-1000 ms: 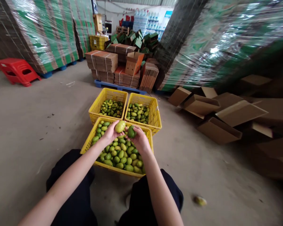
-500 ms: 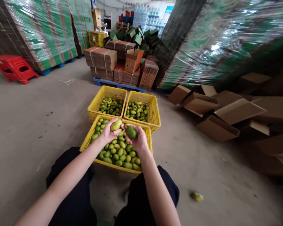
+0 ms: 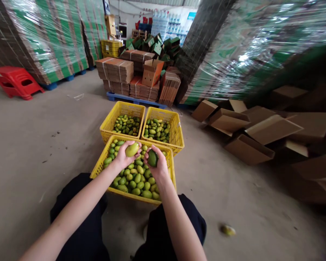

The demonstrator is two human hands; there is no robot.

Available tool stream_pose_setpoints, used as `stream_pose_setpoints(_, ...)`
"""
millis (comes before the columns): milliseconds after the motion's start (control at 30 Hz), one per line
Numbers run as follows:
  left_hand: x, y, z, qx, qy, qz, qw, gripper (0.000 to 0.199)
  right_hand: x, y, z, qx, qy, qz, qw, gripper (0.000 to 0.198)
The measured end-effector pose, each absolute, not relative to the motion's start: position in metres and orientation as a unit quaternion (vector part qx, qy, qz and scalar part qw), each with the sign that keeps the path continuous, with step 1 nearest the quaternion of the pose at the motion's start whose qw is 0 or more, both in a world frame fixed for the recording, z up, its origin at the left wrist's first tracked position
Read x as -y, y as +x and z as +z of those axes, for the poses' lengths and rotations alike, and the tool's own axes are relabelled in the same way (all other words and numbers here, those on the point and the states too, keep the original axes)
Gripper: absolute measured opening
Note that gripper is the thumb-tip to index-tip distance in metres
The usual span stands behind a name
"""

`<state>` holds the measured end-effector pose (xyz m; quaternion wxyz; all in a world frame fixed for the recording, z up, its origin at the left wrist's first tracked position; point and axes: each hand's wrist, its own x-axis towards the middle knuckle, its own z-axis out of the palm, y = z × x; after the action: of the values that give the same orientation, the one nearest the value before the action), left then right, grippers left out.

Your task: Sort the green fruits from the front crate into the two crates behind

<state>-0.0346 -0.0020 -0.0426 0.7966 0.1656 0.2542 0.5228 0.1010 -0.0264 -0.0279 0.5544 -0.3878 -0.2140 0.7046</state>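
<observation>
My left hand [image 3: 123, 156] is closed around a yellow-green mango [image 3: 132, 149]. In my right hand [image 3: 161, 165] is a dark green mango [image 3: 152, 158], gripped with the fingers wrapped behind it. Both hands hover side by side, a little apart, over the near yellow crate [image 3: 98, 166]. Several green and yellowish mangoes [image 3: 137, 178] fill that crate, partly hidden by my hands and forearms.
Behind it stand a left yellow crate [image 3: 105, 127] and a right yellow crate [image 3: 178, 136], both holding mangoes. Flattened cartons [image 3: 119, 70] sit on a blue pallet [image 3: 136, 99]. Open cardboard boxes [image 3: 247, 150] lie at right, a red stool [image 3: 17, 81] at left. One mango [image 3: 228, 230] rests on the floor.
My hands have drawn slightly apart, each with its mango. The right-hand mango has turned to stand more upright. The view has shifted slightly.
</observation>
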Motion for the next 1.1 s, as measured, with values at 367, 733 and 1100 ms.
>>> stream_pose_setpoints(367,-0.001,-0.022,-0.045,-0.315,0.032,0.492,0.811,0.044,0.022,0.106,-0.036,0.183,-0.340,0.762,0.520,0.016)
stream_pose_setpoints(733,-0.001,-0.020,-0.040,-0.340,0.183,0.542,0.746,0.015,0.020,0.111,-0.037,0.251,-0.435,0.620,0.602,0.026)
stream_pose_setpoints(1100,0.007,-0.042,-0.046,-0.311,0.699,0.574,0.293,0.031,0.032,0.113,-0.034,0.631,-0.506,0.042,0.587,0.027)
